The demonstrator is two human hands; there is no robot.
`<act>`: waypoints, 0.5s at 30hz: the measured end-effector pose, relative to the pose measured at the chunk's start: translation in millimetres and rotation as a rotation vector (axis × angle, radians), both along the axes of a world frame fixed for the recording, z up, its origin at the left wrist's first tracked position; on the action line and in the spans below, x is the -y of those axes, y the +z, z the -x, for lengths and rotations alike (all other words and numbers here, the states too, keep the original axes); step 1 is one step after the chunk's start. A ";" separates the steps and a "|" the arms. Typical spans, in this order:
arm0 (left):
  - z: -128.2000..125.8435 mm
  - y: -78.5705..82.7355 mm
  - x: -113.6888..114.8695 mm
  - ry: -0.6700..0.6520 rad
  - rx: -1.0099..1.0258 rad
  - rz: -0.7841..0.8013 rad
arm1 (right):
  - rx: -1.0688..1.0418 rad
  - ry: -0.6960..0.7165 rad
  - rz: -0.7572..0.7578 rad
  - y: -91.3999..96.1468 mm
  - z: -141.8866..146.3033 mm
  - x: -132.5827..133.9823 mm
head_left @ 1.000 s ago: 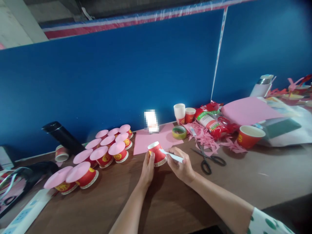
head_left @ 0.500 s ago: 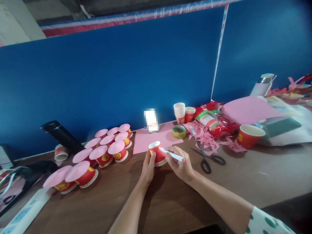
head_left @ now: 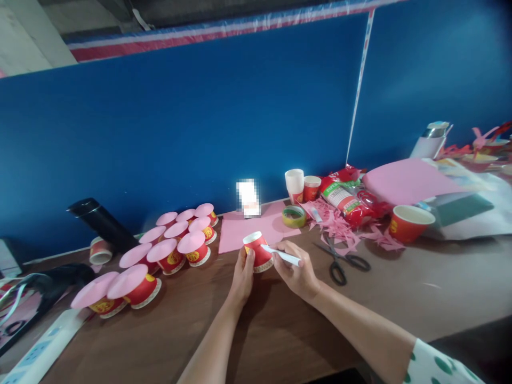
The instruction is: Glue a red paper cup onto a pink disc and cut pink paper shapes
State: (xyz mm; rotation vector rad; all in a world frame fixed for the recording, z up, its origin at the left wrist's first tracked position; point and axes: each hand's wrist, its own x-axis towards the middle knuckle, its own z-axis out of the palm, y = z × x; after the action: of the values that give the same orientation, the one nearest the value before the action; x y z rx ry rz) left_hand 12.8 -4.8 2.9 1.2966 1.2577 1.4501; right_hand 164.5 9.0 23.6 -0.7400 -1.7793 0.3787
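Observation:
An upturned red paper cup [head_left: 262, 257] with a white base and yellow print is held over the brown table. My left hand [head_left: 243, 273] wraps its left side, thumb toward me. In my right hand [head_left: 296, 269] is a white pen [head_left: 285, 255], its tip at the cup's upper right edge. The right fingertips sit close against the cup's right side; whether they touch it I cannot tell. Left of my hands stand several upturned red cups [head_left: 194, 250] topped with pink paper discs [head_left: 128, 281].
Black-handled scissors [head_left: 340, 261] lie to the right, near shredded pink paper [head_left: 336, 224]. Behind the cup are pink sheets [head_left: 234, 234], a tape roll [head_left: 294, 216] and stacked cups [head_left: 295, 186]. A black bottle [head_left: 102, 224] leans at left above a power strip [head_left: 44, 346]. A blue partition [head_left: 208, 122] closes the back.
The cup and pen have shifted very slightly left. Both hands keep their hold, and the other things stay where they were.

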 end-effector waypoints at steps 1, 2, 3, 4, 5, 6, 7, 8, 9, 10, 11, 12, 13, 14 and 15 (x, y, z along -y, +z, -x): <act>0.1 0.0 0.1 -0.002 0.002 -0.004 | 0.001 -0.001 -0.002 0.1 -0.1 -0.1; 0.1 -0.3 0.0 -0.003 0.008 -0.007 | 0.001 -0.003 -0.004 0.2 -0.1 -0.2; 0.2 -0.6 -0.1 -0.004 0.017 -0.007 | 0.000 -0.003 -0.004 0.3 -0.1 -0.3; 0.3 -0.9 -0.2 -0.002 0.025 -0.005 | -0.002 -0.002 -0.002 0.4 -0.2 -0.3; 0.4 -1.1 -0.2 -0.001 0.029 -0.002 | -0.003 -0.002 -0.002 0.5 -0.2 -0.2; 0.4 -1.2 -0.2 0.002 0.032 0.001 | -0.007 -0.004 -0.002 0.7 -0.4 -0.1; 0.3 -1.2 -0.2 0.005 0.033 0.003 | -0.013 -0.009 -0.004 0.8 -0.6 0.0; 0.2 -1.1 -0.2 0.009 0.033 0.003 | -0.018 -0.015 -0.007 1.0 -0.8 0.0; 0.0 -0.9 -0.2 0.014 0.034 0.001 | -0.025 -0.021 -0.009 1.2 -1.1 0.0; -0.3 -0.7 -0.2 0.020 0.035 -0.001 | -0.031 -0.027 -0.011 1.4 -1.3 0.0; -0.6 -0.5 -0.2 0.026 0.036 -0.002 | -0.034 -0.029 -0.009 1.6 -1.6 0.0; -0.9 -0.5 -0.3 0.030 0.036 -0.002 | -0.036 -0.026 -0.007 1.7 -1.7 0.0; -1.2 -0.6 -0.4 0.033 0.034 -0.003 | -0.035 -0.021 -0.002 1.7 -1.8 -0.1; -1.3 -0.9 -0.6 0.032 0.032 -0.002 | -0.034 -0.015 0.003 1.6 -1.8 -0.1; -1.3 -1.3 -0.8 0.028 0.032 -0.002 | -0.032 -0.009 0.007 1.4 -1.7 -0.1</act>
State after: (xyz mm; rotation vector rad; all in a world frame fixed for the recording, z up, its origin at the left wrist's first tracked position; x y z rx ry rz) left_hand 14.2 -4.0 1.7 1.2569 1.2582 1.4864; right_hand 166.2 9.1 24.9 -0.7425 -1.7447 0.3891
